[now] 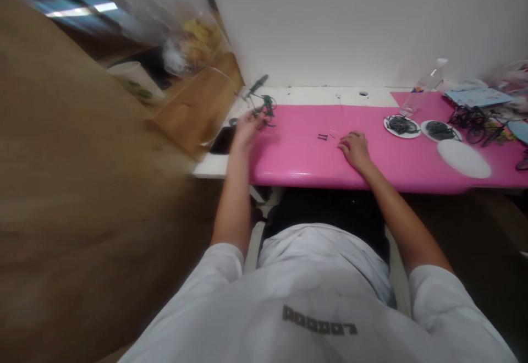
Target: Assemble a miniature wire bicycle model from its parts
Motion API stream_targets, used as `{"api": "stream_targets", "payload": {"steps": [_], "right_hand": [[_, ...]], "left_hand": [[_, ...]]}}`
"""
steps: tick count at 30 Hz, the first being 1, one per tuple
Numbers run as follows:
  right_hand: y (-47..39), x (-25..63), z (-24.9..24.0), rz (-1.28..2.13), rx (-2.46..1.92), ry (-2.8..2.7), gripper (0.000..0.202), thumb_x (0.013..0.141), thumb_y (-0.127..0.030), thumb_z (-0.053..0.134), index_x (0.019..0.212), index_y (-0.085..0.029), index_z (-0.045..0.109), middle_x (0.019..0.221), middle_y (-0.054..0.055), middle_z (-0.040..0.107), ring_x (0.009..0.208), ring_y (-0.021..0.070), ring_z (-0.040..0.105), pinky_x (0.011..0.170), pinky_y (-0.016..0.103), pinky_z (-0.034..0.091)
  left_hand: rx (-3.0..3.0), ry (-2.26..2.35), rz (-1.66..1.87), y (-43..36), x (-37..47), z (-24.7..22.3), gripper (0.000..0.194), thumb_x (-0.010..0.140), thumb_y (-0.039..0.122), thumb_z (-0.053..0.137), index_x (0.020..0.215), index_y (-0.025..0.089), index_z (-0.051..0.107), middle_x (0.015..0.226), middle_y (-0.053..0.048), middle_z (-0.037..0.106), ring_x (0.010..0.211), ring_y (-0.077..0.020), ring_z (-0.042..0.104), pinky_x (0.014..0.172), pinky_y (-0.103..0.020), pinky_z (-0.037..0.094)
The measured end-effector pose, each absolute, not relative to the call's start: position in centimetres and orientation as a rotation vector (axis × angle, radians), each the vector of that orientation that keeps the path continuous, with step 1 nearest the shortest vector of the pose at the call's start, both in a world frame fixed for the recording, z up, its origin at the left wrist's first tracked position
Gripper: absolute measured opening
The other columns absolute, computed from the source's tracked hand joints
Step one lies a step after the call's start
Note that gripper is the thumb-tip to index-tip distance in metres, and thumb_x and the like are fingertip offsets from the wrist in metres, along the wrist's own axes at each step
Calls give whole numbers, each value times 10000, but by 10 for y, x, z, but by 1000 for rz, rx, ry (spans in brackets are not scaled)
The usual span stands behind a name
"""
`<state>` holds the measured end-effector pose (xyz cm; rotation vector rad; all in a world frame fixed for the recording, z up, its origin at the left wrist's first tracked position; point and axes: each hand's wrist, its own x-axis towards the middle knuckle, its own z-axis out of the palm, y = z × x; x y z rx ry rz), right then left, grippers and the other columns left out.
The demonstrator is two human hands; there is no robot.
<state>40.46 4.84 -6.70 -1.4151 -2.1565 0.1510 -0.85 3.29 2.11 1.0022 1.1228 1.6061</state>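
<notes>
At the left end of the pink mat [297, 157], my left hand [248, 127] is closed on a dark, thin-framed object [268, 106], whose exact shape is blurred. My right hand [355, 149] rests on the mat with its fingers curved and a little apart, holding nothing that I can see. Small dark pieces [322, 137] lie on the mat just left of my right fingertips, with thin slivers beside them. Another slim dark item [259, 84] stands up behind my left hand.
Two white plates [402, 126] [440, 131] hold dark wiry parts, near a white oval lid or plate [464, 159]. Beyond are a clear bottle [424, 88] and a pile of dark wheeled pieces [478, 124]. A black phone-like object [223, 141] lies at the left edge.
</notes>
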Motion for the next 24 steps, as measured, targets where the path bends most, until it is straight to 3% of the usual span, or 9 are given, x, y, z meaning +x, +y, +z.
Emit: {"api": "stream_targets", "payload": {"steps": [5,10,14,18,24], "right_hand": [[50,403,-69,162,-1429,-2105,322,1078,-473,622,1001,-259,849,1232,191,794,1411,440,534,1283,712,380],[46,401,-67,96,-1434,-2101,349,1082,-382,555,1079,-206,856,1238,202,796,1387,460,555,1254,707,406],[34,398,-60,65,-1314,-2194,413,1047,-455,615,1295,-198,823,1474,179,751,1493,472,522,1297,723,374],[25,395,-56,87,-1161,-2345,542,1044,-518,626,1488,-228,744,1695,128,622,1646,464,416,1344,722,334],[28,394,-59,171,-1161,-2328,502,1002,-495,644,1381,-200,792,1494,142,771,1572,476,497,1329,710,368]], "left_hand": [[998,1155,1723,31,-24,25,301,952,206,896,1210,200,742,1130,-93,865,1007,-157,838,890,-234,645],[999,1085,1615,48,-9,8,279,929,204,917,1154,183,753,1123,-91,864,936,-147,836,897,-251,646],[1020,1031,1516,63,11,-12,244,899,191,935,1074,160,767,1053,-94,854,906,-181,841,878,-295,655],[1063,957,1398,70,24,-27,325,859,216,972,1118,176,781,1086,-109,859,987,-236,856,867,-320,657],[1074,892,1343,76,28,-39,370,856,211,971,1182,193,797,1157,-127,859,1049,-253,855,944,-357,655]]}}
